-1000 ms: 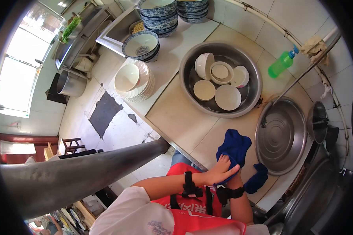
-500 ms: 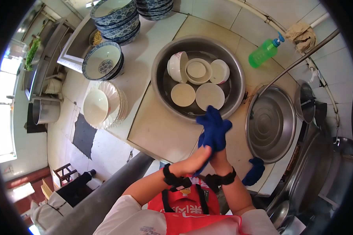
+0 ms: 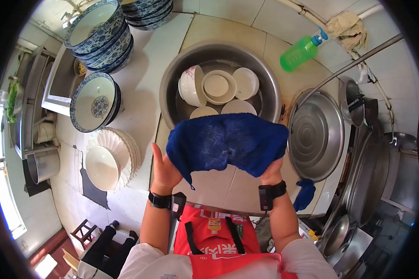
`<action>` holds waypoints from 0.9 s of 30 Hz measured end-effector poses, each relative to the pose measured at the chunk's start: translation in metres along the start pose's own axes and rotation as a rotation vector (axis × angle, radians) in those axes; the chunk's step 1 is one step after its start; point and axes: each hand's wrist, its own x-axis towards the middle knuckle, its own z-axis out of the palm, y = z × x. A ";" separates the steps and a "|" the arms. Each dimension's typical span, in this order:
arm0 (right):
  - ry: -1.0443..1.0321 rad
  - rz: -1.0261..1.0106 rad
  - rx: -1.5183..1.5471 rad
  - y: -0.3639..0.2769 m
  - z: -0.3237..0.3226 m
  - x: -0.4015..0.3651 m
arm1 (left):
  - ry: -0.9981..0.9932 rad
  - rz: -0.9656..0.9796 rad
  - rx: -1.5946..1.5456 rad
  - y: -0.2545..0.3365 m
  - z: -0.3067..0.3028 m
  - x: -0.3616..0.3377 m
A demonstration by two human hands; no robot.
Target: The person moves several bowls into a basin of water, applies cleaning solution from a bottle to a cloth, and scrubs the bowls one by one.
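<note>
Opened out since half a second ago: blue cloth [image 3: 226, 142], bunched in a lump above the wrists then, now stretched wide between the two hands. Raised and drawn apart too, both hands, to either end of it. View shifted as well, with the counter [image 3: 205, 183] closer below.

Held up over the counter edge, just in front of the big metal basin [image 3: 168, 93], hiding the basin's near rim and part of two white dishes. Hanging lower in the middle, with a loose corner dangling at the left.

Left hand [image 3: 164, 171] at the cloth's left end: thumb up and free, fingers closed on the edge and tucked behind the fabric. Right hand [image 3: 271, 174] at the right end: closed on the lower edge, fingertips mostly hidden under the cloth. Black strap on each wrist.

Inside the basin, white bowls [image 3: 217, 86], one tipped on its side. Right of the basin, a second metal basin [image 3: 316, 135] turned upside down, and near its lower edge a second blue rag [image 3: 304, 194]. Farther back, a green bottle [image 3: 300, 50] lying tilted. To the left, blue-patterned bowls [image 3: 95, 100] in stacks and a pile of white plates [image 3: 109, 158].
</note>
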 end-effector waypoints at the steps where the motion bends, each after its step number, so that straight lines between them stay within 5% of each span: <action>1: 0.005 -0.005 0.001 -0.004 -0.005 -0.005 | 0.001 -0.007 -0.001 0.004 -0.005 0.002; 4: 0.164 -0.118 -0.192 -0.023 -0.011 -0.027 | -0.013 -0.023 0.048 0.009 -0.017 0.012; 6: 0.303 -0.227 -0.703 -0.032 -0.006 -0.041 | 0.111 -0.091 0.250 0.011 -0.021 0.021; 10: 0.090 -0.218 -0.479 -0.047 0.016 -0.045 | 0.229 -0.157 0.594 0.010 -0.015 0.057; 12: -0.046 -0.213 -0.333 -0.056 0.025 -0.046 | 0.379 -0.215 1.145 0.012 -0.004 0.077; 14: -0.013 -0.256 -0.372 -0.068 0.027 -0.049 | 0.384 -0.121 1.421 0.009 -0.015 0.099; 16: 0.017 -0.300 -0.415 -0.076 0.025 -0.050 | 0.345 0.040 2.037 0.003 -0.031 0.124; 18: 0.436 -0.530 -0.712 -0.085 0.021 -0.050 | 0.353 -0.089 2.191 -0.002 -0.038 0.149; 19: 0.437 -0.532 -0.711 -0.093 0.015 -0.050 | 0.362 -0.229 2.339 -0.005 -0.043 0.160; 21: 0.000 -0.368 -0.297 -0.103 0.008 -0.049 | 0.369 -0.313 2.334 -0.008 -0.059 0.175; 27: 0.010 -0.400 -0.382 -0.110 0.005 -0.053 | 0.502 -0.497 2.251 -0.010 -0.094 0.204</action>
